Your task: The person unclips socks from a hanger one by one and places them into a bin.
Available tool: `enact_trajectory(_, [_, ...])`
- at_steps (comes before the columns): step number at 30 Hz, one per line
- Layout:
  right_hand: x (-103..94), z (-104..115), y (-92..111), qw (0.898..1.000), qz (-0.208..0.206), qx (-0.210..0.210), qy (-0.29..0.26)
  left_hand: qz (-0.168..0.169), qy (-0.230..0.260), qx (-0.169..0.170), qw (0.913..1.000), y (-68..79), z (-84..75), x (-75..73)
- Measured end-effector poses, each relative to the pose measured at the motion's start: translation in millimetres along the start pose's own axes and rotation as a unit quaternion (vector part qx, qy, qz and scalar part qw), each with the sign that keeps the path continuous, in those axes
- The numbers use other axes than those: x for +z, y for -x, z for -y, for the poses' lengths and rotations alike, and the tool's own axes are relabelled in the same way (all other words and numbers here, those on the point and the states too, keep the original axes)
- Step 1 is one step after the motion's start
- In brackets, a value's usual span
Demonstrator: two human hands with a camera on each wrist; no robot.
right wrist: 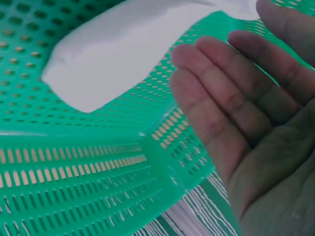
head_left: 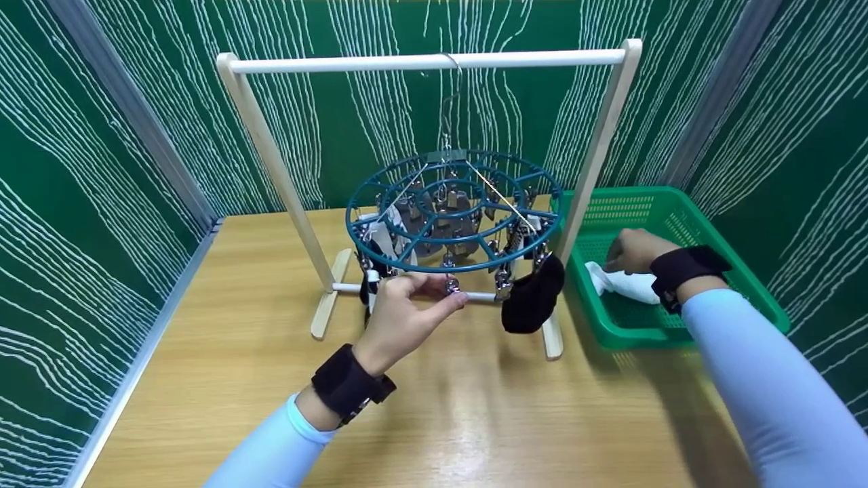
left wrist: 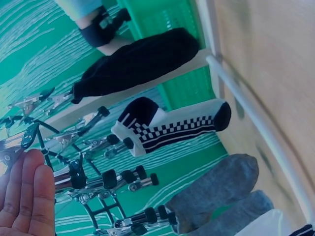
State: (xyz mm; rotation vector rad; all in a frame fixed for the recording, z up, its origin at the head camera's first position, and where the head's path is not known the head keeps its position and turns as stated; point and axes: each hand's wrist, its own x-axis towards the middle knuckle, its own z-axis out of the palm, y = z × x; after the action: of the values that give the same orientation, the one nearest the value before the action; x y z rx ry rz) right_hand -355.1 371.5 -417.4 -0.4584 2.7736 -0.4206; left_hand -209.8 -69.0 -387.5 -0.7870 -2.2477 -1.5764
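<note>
No text, label, brand, number or sign can be read in any of the three views.
</note>
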Motion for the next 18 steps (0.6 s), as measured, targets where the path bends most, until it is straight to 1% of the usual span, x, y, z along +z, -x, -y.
enact_trajectory(4, [-8.8, 8, 9, 1.0, -0.026, -0.015, -0.008, -0.001, 0.003, 0.007, 1.0, -1.2, -0.3, 0.9])
enact_trajectory(7, [-15.7, 15, 17, 0.998, -0.047, -0.028, -0.004, -0.001, 0.004, 0.008, 1.0, -2.2, -0.8, 1.4])
enact_trajectory(9, [-20.5, 21, 24, 0.998, -0.058, -0.029, -0.003, -0.002, 0.003, 0.006, 1.0, -2.4, -1.0, 1.6])
enact_trajectory(14, [-32.1, 38, 42, 0.996, -0.089, -0.024, -0.004, 0.001, 0.001, -0.005, 1.0, -2.2, -2.2, 1.7])
enact_trajectory(18, [-38.2, 57, 55, 0.991, -0.128, -0.038, -0.008, 0.003, 0.002, -0.013, 0.9999, -1.7, -2.7, 1.5])
